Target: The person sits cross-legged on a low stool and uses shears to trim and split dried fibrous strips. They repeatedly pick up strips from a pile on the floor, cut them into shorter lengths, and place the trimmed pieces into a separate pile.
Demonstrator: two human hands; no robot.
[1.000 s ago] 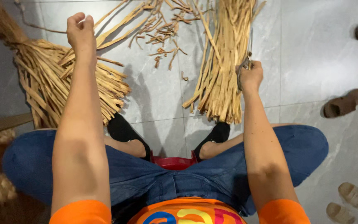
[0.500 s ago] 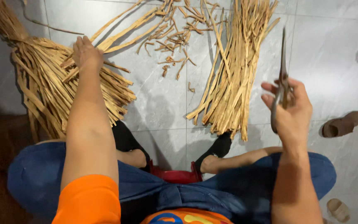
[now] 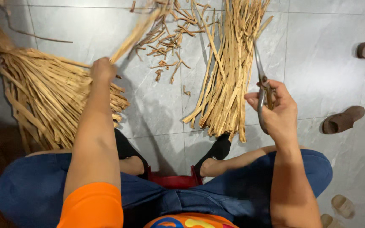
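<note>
Straw-coloured dried strips lie in two heaps on the grey tiled floor (image 3: pixel 330 80): a fanned bundle (image 3: pixel 43 101) at left, a straighter pile (image 3: pixel 229 80) at right. The left hand (image 3: pixel 103 69) is closed on one lifted strip (image 3: pixel 134 36), which looks light, stiff and brittle, best gripped near its end. The right hand (image 3: pixel 277 109) clasps scissors (image 3: pixel 262 88), blades pointing away.

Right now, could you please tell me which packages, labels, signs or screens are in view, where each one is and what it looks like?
None are in view: no package, label, sign or screen.
The only printed thing is the orange shirt at the bottom edge, with a blue, yellow and red curved design, cut off by the frame.
</note>
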